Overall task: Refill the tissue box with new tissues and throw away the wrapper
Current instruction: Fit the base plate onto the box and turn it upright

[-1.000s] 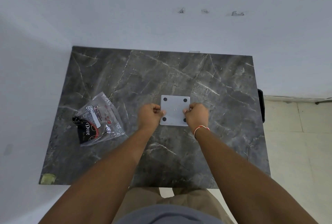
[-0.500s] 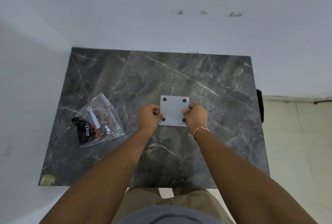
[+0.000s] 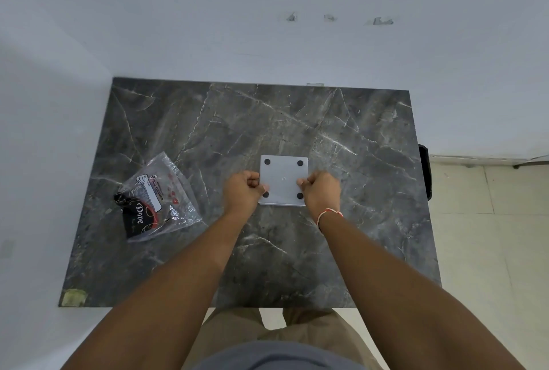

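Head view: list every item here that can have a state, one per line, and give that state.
Tissue box: upside down on the table, four black feet facing up, base panel in place.
Wrapper: lying crumpled on the table, left of the box, apart from both hands.
Left hand: fisted, gripping the box's left edge.
Right hand: fisted, gripping the box's right edge.
Table: bears only the box and wrapper.

Dark marble table (image 3: pixel 341 138), white walls (image 3: pixel 267 28), pale tiled floor (image 3: pixel 490 236)
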